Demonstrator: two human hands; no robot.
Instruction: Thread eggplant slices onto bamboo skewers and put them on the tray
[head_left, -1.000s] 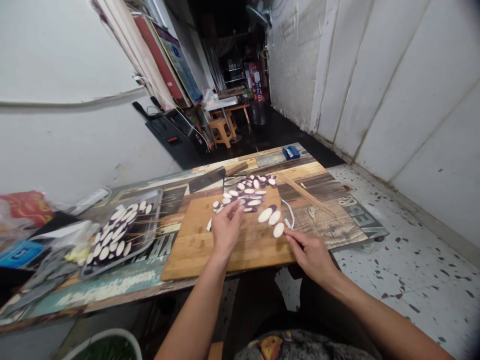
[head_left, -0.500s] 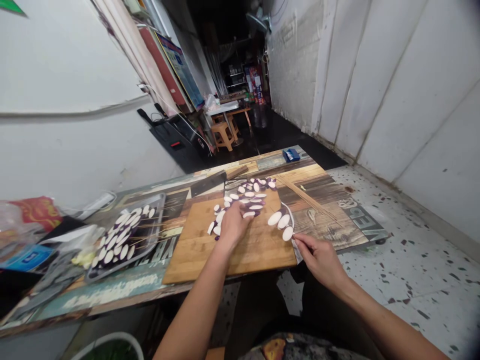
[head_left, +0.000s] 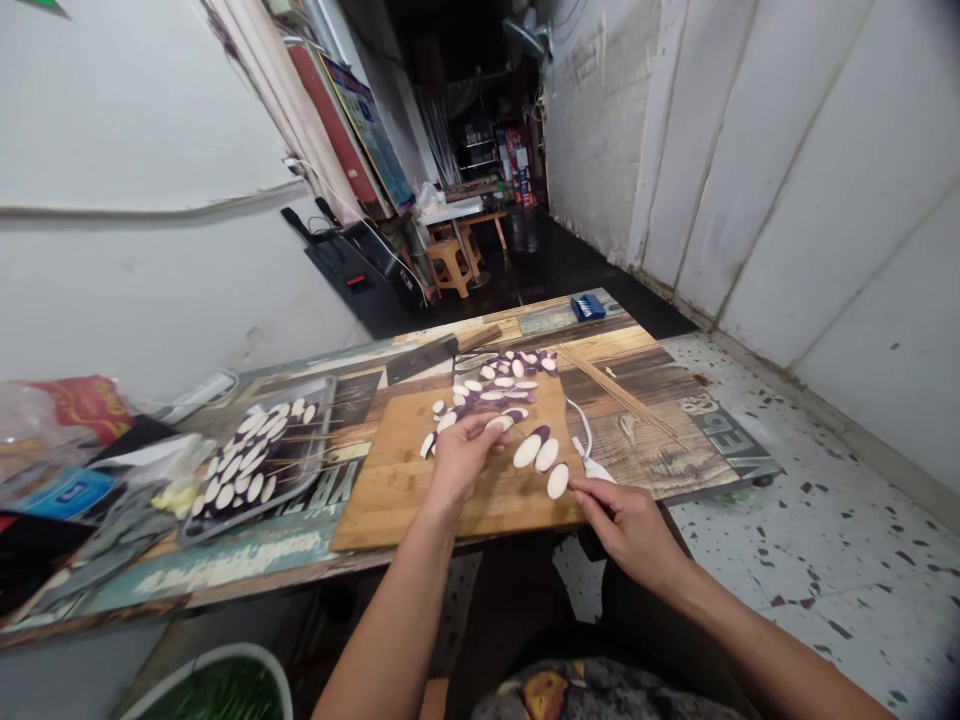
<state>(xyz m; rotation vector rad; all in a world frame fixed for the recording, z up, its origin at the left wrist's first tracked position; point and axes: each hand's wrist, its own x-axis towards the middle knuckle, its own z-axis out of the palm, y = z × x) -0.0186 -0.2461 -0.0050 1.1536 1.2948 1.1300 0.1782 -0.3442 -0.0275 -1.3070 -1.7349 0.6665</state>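
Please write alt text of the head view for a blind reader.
The right hand holds a skewer of three white slices above a cutting board, while the left hand pinches another slice. More purple-skinned slices lie beyond; loaded skewers rest on a tray at left.

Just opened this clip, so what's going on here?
A person's right hand holds a skewer bearing three purple-skinned slices, probably eggplant, over the right part of a cutting board. The left hand pinches another slice close to the skewer's far end. Loose slices lie toward the back of the board, a cleaver lies behind it, and already loaded skewers lie in a tray to the left.
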